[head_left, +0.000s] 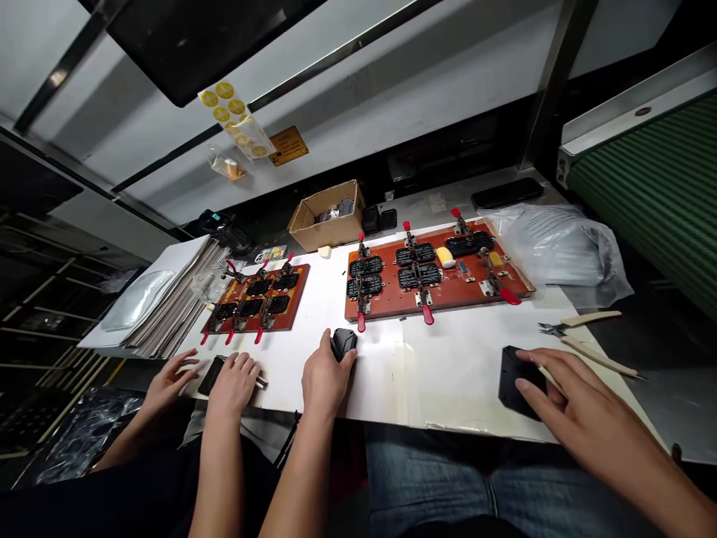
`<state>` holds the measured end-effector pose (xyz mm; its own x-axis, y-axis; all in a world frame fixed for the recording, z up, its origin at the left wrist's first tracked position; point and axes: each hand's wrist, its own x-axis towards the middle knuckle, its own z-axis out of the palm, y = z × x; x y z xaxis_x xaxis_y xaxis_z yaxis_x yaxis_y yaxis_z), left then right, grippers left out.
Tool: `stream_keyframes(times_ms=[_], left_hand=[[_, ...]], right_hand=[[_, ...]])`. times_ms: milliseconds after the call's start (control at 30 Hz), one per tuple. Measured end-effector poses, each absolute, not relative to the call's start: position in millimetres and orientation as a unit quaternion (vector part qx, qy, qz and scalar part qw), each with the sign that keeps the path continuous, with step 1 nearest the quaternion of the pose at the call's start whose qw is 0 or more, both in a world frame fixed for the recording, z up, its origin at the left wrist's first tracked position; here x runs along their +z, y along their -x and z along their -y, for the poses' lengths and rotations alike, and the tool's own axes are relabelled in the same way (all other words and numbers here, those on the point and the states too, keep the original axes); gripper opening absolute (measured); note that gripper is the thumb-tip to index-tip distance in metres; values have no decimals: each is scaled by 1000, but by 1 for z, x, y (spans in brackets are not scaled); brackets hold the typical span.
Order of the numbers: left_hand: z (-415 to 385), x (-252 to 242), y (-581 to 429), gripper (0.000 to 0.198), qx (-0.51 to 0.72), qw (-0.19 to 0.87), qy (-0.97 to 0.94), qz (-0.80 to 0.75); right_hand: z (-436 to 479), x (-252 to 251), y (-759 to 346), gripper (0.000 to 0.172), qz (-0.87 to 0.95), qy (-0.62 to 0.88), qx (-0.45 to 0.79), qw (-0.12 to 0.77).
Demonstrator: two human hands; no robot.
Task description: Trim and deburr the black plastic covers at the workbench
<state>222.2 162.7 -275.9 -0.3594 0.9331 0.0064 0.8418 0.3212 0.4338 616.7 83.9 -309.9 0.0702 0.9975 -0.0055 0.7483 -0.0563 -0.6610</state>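
My left hand (325,381) has its thumb and fingers closed around a small black plastic case (344,341), just in front of the larger clamp board. A second, flat black plastic cover (514,385) is at the right, near the table's front edge. My right hand (565,385) grips it by its right side, thumb and fingertips on its face. Beyond my hands lies a reddish-brown clamp board (386,299) with red-handled toggle clamps; several black plastic parts (419,275) sit in it. A yellow-and-white roll-shaped piece (445,258) rests on this board.
Wooden-handled pliers (591,320) lie right, below a plastic bag (560,243). Behind stand a cardboard box (330,233) and a dark phone-like slab (507,193). At left, a co-worker's hands (232,385) are by a black part (210,375), before a smaller clamp board (296,302) and stacked sheets (162,306).
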Motion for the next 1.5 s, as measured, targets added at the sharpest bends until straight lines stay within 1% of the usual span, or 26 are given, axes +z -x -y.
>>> stream_keyframes(times_ms=[100, 167, 200, 267, 367, 433, 500, 633, 1000, 1500], left_hand=[[-159, -267, -220, 70, 190, 102, -535, -817], [-148, -257, -222, 75, 215, 91, -529, -816], [-139, -253, -225, 77, 237, 109, -533, -805], [-115, -248, -238, 78, 278, 207, -562, -751], [-75, -247, -270, 66, 290, 397, -611, -620], [-56, -247, -292, 66, 276, 461, -629, -562], [-47, -246, -309, 73, 268, 489, -638, -531], [-49, -241, -320, 82, 256, 502, -658, -499], [-50, -239, -323, 83, 241, 516, -664, -485], [-47, -240, -322, 84, 224, 528, -648, -501]], right_hand=[[-66, -300, -608, 51, 623, 678, 286, 266], [-56, -295, -606, 48, 625, 661, 315, 271], [-53, -291, -605, 46, 631, 645, 333, 272], [-48, -282, -601, 42, 655, 600, 371, 271], [-46, -264, -591, 39, 709, 502, 409, 280], [-47, -251, -583, 41, 748, 429, 411, 296], [-48, -243, -577, 43, 778, 377, 399, 307], [-47, -238, -575, 47, 798, 354, 383, 301], [-44, -240, -575, 51, 790, 359, 397, 298], [-43, -244, -571, 51, 801, 358, 385, 287]])
